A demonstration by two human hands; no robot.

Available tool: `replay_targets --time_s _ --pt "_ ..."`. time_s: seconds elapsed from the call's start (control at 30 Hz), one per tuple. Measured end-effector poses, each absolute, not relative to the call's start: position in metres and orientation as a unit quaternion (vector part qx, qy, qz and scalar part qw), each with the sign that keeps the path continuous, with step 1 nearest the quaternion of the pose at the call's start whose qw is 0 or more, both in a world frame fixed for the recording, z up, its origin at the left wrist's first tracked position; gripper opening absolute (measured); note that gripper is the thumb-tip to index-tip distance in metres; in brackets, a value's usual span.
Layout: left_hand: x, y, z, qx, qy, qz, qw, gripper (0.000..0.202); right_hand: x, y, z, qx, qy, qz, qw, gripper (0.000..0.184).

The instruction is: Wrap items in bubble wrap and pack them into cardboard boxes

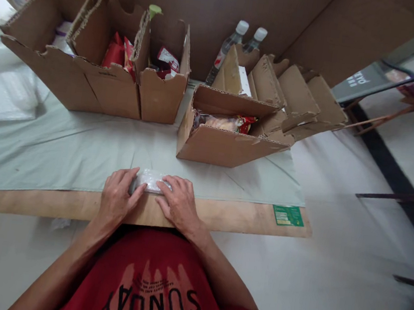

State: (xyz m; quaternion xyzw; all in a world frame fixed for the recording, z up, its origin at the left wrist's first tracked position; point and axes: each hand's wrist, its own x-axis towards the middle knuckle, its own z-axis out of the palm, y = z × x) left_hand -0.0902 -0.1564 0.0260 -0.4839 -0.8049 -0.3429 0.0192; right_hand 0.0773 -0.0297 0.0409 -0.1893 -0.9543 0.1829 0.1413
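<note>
Left hand (118,192) and right hand (180,201) close together, palms down, thumbs inward.

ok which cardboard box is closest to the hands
The box holding clear and red packaging, just beyond the right hand; the others stand farther away.

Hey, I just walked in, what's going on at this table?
A person has both hands on a clear plastic bundle near the front edge of the table. The left hand is at one end and the right hand at the other. Behind are open cardboard boxes; the nearest box holds snack packs. Two bottles stand farther back.
</note>
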Motion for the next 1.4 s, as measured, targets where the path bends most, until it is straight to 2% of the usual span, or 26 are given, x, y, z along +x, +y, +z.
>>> replay_targets --time_s 0.13,0.23,0.33,0.43,0.53,0.57,0.67,0.7,0.73,0.83,0.93,1.0,1.07,1.13,1.17,1.2,1.27,1.33,1.4 --pt "-0.081 -0.177 0.041 -0.388 -0.798 -0.454 -0.080 0.033 0.069 -0.021 0.035 -0.252 -0.912 0.278 0.169 0.027" --pt "-0.070 -0.186 0.048 -0.292 -0.767 -0.515 -0.246 0.043 0.070 -0.028 0.042 -0.286 -0.855 0.381 0.204 0.024" --pt "-0.058 -0.183 0.052 -0.226 -0.708 -0.538 -0.397 0.054 0.074 -0.046 0.052 -0.294 -0.792 0.497 0.196 0.022" --pt "-0.053 -0.175 0.052 -0.193 -0.675 -0.558 -0.442 0.058 0.078 -0.057 0.057 -0.277 -0.772 0.547 0.168 0.012" --pt "-0.055 -0.169 0.052 -0.232 -0.709 -0.547 -0.379 0.054 0.088 -0.049 0.061 -0.248 -0.796 0.529 0.159 0.011" --pt "-0.057 -0.167 0.053 -0.275 -0.726 -0.530 -0.341 0.049 0.093 -0.043 0.064 -0.249 -0.797 0.527 0.160 0.018" --pt "-0.057 -0.159 0.059 -0.440 -0.723 -0.464 -0.261 0.026 0.107 -0.024 0.078 -0.247 -0.803 0.521 0.152 0.058" --pt "-0.056 -0.155 0.062 -0.487 -0.707 -0.446 -0.254 0.020 0.111 -0.019 0.083 -0.228 -0.815 0.514 0.141 0.061" --pt "-0.054 -0.151 0.065 -0.526 -0.688 -0.430 -0.254 0.016 0.115 -0.014 0.089 -0.202 -0.830 0.504 0.129 0.055" --pt "-0.050 -0.139 0.075 -0.614 -0.633 -0.400 -0.248 0.010 0.126 0.003 0.106 -0.135 -0.863 0.476 0.106 0.019" --pt "-0.058 -0.124 0.093 -0.656 -0.612 -0.406 -0.174 0.022 0.144 0.027 0.133 -0.133 -0.864 0.466 0.135 0.016" --pt "-0.069 -0.107 0.109 -0.649 -0.633 -0.413 -0.086 0.040 0.159 0.049 0.159 -0.174 -0.852 0.448 0.210 0.012" --pt "-0.080 -0.083 0.126 -0.634 -0.651 -0.418 -0.005 0.055 0.174 0.074 0.188 -0.225 -0.834 0.387 0.324 0.009" --pt "-0.087 -0.056 0.137 -0.637 -0.647 -0.418 0.037 0.060 0.183 0.101 0.213 -0.262 -0.818 0.294 0.419 0.011" --pt "-0.089 -0.044 0.140 -0.647 -0.639 -0.415 0.042 0.055 0.185 0.113 0.224 -0.272 -0.820 0.249 0.438 0.012" --pt "-0.090 -0.034 0.140 -0.659 -0.629 -0.412 0.041 0.046 0.185 0.126 0.233 -0.278 -0.829 0.212 0.436 0.012" --pt "-0.089 -0.021 0.138 -0.680 -0.609 -0.407 0.031 0.027 0.182 0.147 0.247 -0.269 -0.872 0.165 0.374 0.011" --pt "-0.087 -0.018 0.134 -0.691 -0.596 -0.408 0.032 0.024 0.176 0.163 0.254 -0.237 -0.923 0.155 0.261 0.012" --pt "-0.087 -0.020 0.131 -0.695 -0.589 -0.409 0.044 0.030 0.169 0.172 0.257 -0.199 -0.956 0.154 0.148 0.014"
